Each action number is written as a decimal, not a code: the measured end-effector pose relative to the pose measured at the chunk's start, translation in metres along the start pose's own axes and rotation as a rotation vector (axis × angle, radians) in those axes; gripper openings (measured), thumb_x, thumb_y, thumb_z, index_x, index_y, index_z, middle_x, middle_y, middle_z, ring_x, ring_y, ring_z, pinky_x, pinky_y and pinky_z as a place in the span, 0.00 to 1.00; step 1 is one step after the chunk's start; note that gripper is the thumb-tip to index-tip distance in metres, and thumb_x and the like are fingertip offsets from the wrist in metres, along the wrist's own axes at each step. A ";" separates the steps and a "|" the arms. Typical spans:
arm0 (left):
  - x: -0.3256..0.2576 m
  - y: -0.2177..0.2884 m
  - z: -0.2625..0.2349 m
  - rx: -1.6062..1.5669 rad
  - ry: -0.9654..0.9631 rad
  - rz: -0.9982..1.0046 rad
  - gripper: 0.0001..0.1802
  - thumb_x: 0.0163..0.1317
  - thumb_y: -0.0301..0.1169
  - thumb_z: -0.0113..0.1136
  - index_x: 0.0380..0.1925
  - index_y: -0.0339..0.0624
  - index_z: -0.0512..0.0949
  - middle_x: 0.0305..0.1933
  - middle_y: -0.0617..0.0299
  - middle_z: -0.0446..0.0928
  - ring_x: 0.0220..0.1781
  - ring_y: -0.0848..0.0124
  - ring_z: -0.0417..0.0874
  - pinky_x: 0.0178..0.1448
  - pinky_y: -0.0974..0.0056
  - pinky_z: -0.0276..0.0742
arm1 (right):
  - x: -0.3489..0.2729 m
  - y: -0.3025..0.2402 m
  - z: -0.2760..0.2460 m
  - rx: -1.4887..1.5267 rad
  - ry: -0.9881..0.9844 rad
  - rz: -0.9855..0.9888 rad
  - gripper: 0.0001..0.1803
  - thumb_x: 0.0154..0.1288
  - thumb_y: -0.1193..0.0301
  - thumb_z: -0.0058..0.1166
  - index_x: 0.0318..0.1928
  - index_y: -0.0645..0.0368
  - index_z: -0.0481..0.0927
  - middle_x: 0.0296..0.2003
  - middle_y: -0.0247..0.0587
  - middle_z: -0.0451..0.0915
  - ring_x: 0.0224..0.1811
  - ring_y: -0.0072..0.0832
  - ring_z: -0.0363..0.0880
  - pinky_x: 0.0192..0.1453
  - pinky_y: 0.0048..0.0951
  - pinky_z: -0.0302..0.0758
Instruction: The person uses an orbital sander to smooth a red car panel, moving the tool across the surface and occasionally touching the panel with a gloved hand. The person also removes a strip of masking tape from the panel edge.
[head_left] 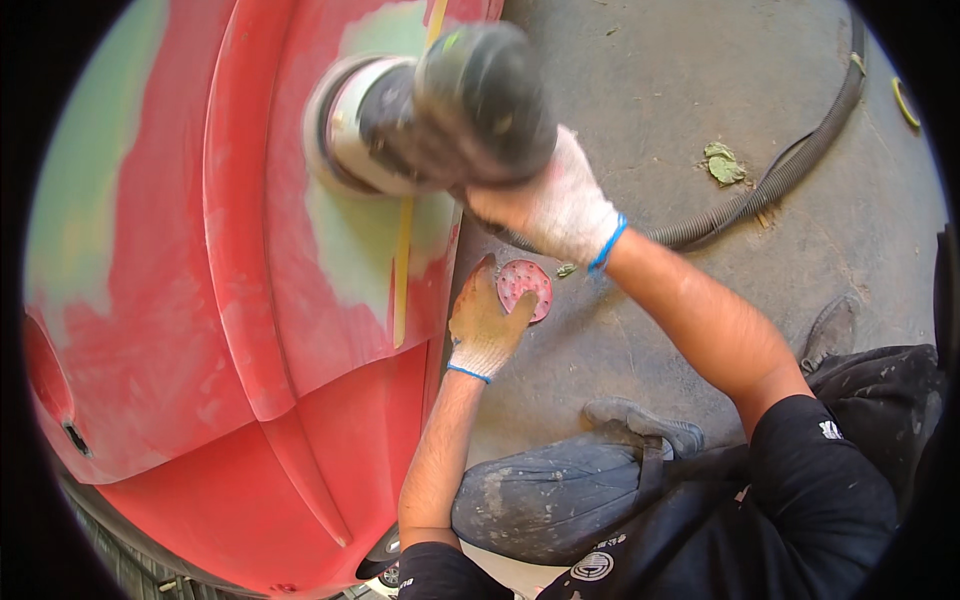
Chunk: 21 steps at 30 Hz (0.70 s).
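Note:
My right hand, in a white knit glove with a blue cuff, grips the dark body of a round power sander. The sander's pad presses against a red car body panel where pale green filler shows. My left hand, gloved the same way, rests against the panel's edge beside a strip of yellow tape. A pink perforated sanding disc lies on the floor just past its fingers; whether they touch it I cannot tell.
A grey ribbed hose runs from the sander across the concrete floor toward the upper right. A crumpled green scrap lies by the hose. My knees and shoes are at the lower right, close to the panel.

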<state>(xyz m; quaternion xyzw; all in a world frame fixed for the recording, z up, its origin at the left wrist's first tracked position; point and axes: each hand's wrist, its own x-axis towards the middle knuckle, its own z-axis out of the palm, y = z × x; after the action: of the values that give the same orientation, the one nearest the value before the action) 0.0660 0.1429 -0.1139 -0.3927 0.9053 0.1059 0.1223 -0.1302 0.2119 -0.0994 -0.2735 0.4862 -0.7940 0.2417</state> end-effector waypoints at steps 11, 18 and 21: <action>0.002 0.007 0.000 0.005 -0.003 0.027 0.43 0.54 0.48 0.61 0.64 0.30 0.63 0.66 0.39 0.66 0.67 0.49 0.69 0.69 0.54 0.64 | 0.019 0.002 -0.021 0.177 0.072 0.268 0.14 0.46 0.75 0.61 0.37 0.66 0.80 0.27 0.38 0.81 0.29 0.23 0.78 0.33 0.28 0.75; 0.002 0.013 0.000 0.117 0.015 0.060 0.33 0.54 0.45 0.61 0.56 0.36 0.72 0.58 0.43 0.74 0.58 0.47 0.77 0.59 0.50 0.74 | -0.018 0.009 0.009 -0.090 -0.102 -0.101 0.32 0.48 0.74 0.61 0.57 0.62 0.69 0.48 0.51 0.80 0.52 0.42 0.80 0.57 0.35 0.76; 0.004 -0.013 0.015 0.290 0.137 0.413 0.26 0.56 0.42 0.60 0.54 0.42 0.76 0.56 0.48 0.77 0.56 0.49 0.78 0.56 0.50 0.76 | -0.048 0.010 0.019 -0.142 -0.126 -0.181 0.36 0.49 0.70 0.65 0.61 0.60 0.66 0.48 0.54 0.79 0.52 0.47 0.79 0.56 0.37 0.77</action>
<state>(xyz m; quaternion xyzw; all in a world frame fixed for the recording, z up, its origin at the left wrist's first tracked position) 0.0755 0.1356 -0.1303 -0.1840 0.9782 -0.0290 0.0915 -0.0812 0.2265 -0.1104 -0.3819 0.4984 -0.7574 0.1793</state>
